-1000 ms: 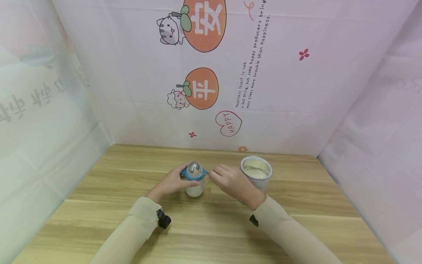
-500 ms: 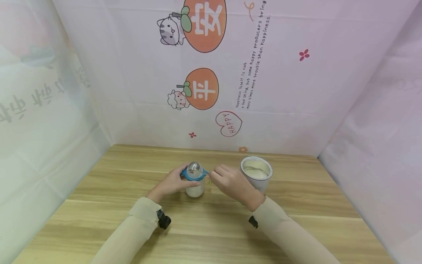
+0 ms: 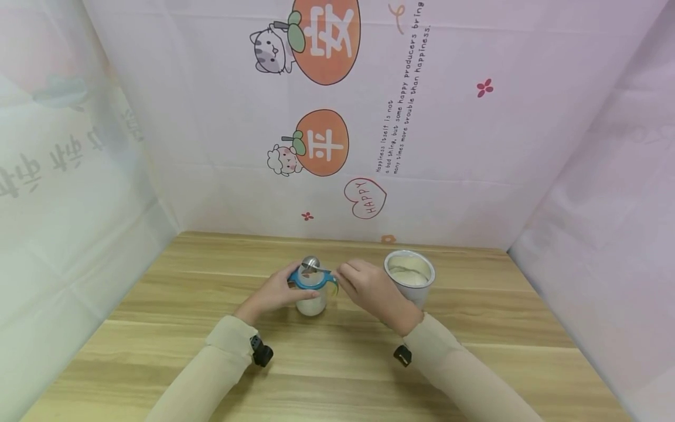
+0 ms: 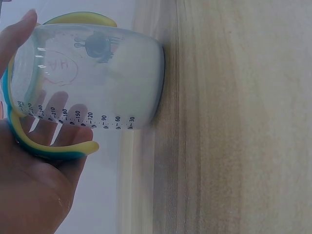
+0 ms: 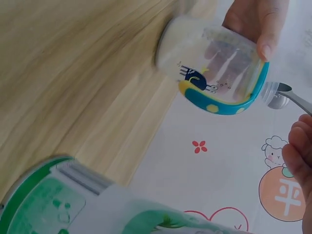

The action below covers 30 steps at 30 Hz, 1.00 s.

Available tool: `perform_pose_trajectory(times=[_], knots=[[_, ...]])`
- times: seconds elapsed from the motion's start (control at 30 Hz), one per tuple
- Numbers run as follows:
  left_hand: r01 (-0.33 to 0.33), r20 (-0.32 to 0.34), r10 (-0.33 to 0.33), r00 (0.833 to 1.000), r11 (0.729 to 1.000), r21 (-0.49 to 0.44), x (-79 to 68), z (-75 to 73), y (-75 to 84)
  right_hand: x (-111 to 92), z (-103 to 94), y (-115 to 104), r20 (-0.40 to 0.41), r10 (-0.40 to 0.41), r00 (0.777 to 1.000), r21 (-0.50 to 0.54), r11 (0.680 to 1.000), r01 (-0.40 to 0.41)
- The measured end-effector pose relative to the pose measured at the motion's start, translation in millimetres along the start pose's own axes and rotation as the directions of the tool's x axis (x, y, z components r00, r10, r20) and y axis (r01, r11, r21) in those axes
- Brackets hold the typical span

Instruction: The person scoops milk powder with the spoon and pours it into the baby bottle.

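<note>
Hand-held pair: bottle (image 3: pixel 311 306), spoon (image 3: pixel 311 264).
Left hand (image 3: pixel 274 294), curled round the bottle near its blue collar; right hand (image 3: pixel 370 292), pinching the spoon's handle. Bottle, roughly upright on table (image 3: pixel 316 375): presumably light, stiff, smooth-walled; best held at collar. Spoon, metal, at bottle's mouth: rigid, best gripped far from bowl. Beyond: open can (image 3: pixel 414 294).

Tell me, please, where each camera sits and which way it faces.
Head: on the head, facing forward and down at bottle, spoon and can; left hand, right hand, sleeves show.
Left wrist: on that wrist, facing bottle; left hand shows.
Right wrist: on that wrist, facing bottle, spoon, can; both hands show.
Head and right wrist share spoon and can.
</note>
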<state>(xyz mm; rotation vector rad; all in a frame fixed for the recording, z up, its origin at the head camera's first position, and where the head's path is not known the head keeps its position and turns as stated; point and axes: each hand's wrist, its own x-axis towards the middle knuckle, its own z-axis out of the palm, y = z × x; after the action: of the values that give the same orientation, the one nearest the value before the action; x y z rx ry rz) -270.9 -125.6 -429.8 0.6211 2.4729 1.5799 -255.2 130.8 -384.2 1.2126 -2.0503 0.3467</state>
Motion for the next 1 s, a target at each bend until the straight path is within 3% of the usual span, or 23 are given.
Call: perform_pose_trajectory(times=[0.3, 0.53, 0.73, 1.0], knots=[[0.030, -0.008, -0.030, 1.000, 1.000, 0.005, 0.0, 0.0, -1.1, 5, -1.7, -2, 0.010, 0.147, 0.989, 0.160, 0.976, -0.147], [0.026, -0.008, -0.026, 1.000, 1.000, 0.010, -0.7, -0.7, 0.8, 9, -2.5, -1, -0.014, 0.252, 0.968, 0.291, 0.927, -0.238], [0.025, -0.010, -0.025, 1.000, 1.000, 0.010, 0.5, -1.3, -0.8, 10, -4.5, 1, 0.011, 0.376, 0.926, 0.436, 0.832, -0.343], [0.050, -0.009, -0.050, 0.999, 0.999, 0.007, 0.3, -1.9, 1.4, 14, -13.0, -1, 0.134, 0.544, 0.828, 0.544, 0.658, -0.520]])
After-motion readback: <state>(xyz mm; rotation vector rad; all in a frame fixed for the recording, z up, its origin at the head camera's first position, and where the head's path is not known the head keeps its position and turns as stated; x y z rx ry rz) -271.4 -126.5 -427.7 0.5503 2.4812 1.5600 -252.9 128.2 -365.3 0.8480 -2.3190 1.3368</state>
